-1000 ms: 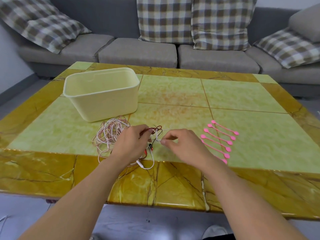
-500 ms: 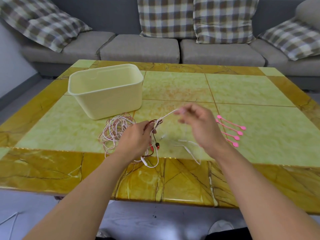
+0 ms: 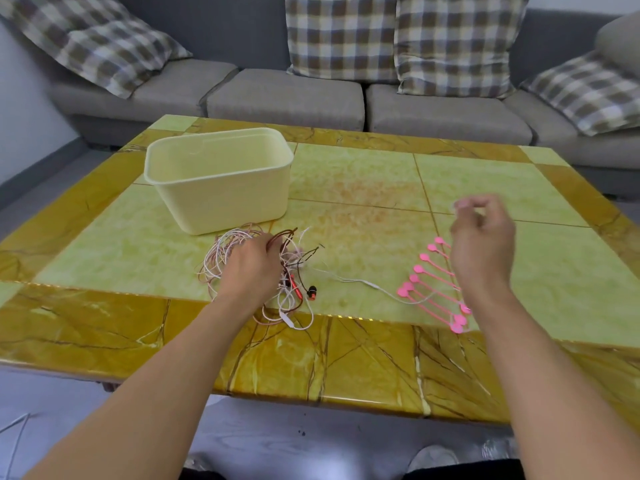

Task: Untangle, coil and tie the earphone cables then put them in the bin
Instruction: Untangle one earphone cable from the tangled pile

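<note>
Tangled earphone cables (image 3: 266,271) lay at frame centre, pinned under left hand (image 3: 251,268), fingers curled into the tangle. Right hand (image 3: 483,247), raised at right, fingertips pinched together, apparently on white strand (image 3: 360,281); contact blurred. Knots judged likely tightened if strand were pulled hard; pink ties (image 3: 433,285) could be swept aside. Bin (image 3: 221,178) stood upper left.

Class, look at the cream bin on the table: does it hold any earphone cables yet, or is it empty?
Empty as far as visible: the bin shows only bare inner walls, and the cables lie tangled on the table beside it.
</note>
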A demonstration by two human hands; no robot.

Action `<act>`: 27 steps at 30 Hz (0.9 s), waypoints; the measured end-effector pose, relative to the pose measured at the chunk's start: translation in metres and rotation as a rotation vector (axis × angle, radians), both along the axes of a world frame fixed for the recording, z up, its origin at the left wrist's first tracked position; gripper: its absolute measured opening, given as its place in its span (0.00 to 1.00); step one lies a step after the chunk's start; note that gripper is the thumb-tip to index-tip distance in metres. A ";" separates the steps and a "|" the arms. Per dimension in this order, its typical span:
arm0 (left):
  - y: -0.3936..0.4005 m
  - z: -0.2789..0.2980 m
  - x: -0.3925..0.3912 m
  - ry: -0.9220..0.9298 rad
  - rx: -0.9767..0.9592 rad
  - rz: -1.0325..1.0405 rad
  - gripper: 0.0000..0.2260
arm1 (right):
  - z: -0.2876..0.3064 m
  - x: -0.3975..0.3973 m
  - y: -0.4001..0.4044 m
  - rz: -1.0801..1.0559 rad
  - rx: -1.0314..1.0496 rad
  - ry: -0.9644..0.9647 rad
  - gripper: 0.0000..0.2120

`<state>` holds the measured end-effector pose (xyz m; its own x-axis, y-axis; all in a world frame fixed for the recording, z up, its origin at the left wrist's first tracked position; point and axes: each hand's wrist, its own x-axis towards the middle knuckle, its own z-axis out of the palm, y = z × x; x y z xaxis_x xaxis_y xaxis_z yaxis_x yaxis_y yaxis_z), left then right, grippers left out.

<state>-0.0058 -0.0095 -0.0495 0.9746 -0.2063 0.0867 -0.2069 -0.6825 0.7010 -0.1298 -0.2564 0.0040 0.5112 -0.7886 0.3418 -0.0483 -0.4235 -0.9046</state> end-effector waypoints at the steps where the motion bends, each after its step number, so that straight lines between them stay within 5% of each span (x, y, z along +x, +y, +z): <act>1: -0.001 0.002 -0.001 -0.006 -0.016 0.004 0.15 | -0.005 0.000 0.003 0.108 -0.007 0.083 0.07; 4: -0.007 0.008 -0.008 -0.012 -0.087 -0.013 0.09 | -0.011 0.003 0.010 0.288 -0.017 0.227 0.08; 9: -0.008 0.019 -0.018 -0.029 -0.132 -0.325 0.28 | 0.001 0.004 0.009 0.442 0.171 0.140 0.08; 11: -0.012 0.018 -0.024 -0.058 -0.026 -0.432 0.24 | -0.008 0.006 0.012 0.512 -0.001 0.425 0.07; 14: -0.018 0.008 -0.032 -0.046 0.196 -0.491 0.14 | -0.038 0.011 0.025 0.510 -0.303 0.927 0.21; 16: -0.018 0.002 -0.033 -0.021 0.348 -0.437 0.16 | -0.057 0.018 0.035 0.463 -0.425 1.011 0.23; 22: -0.012 -0.003 -0.021 -0.082 0.436 -0.246 0.19 | -0.069 0.032 0.046 0.445 -0.444 0.823 0.06; 27: -0.013 0.000 -0.022 -0.128 0.467 -0.223 0.13 | -0.021 0.034 0.054 0.448 0.095 0.015 0.05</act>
<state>-0.0280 -0.0226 -0.0492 0.8903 -0.4526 0.0513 -0.4466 -0.8454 0.2930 -0.0956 -0.2021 -0.0167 0.8135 -0.5157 0.2689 0.1074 -0.3211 -0.9409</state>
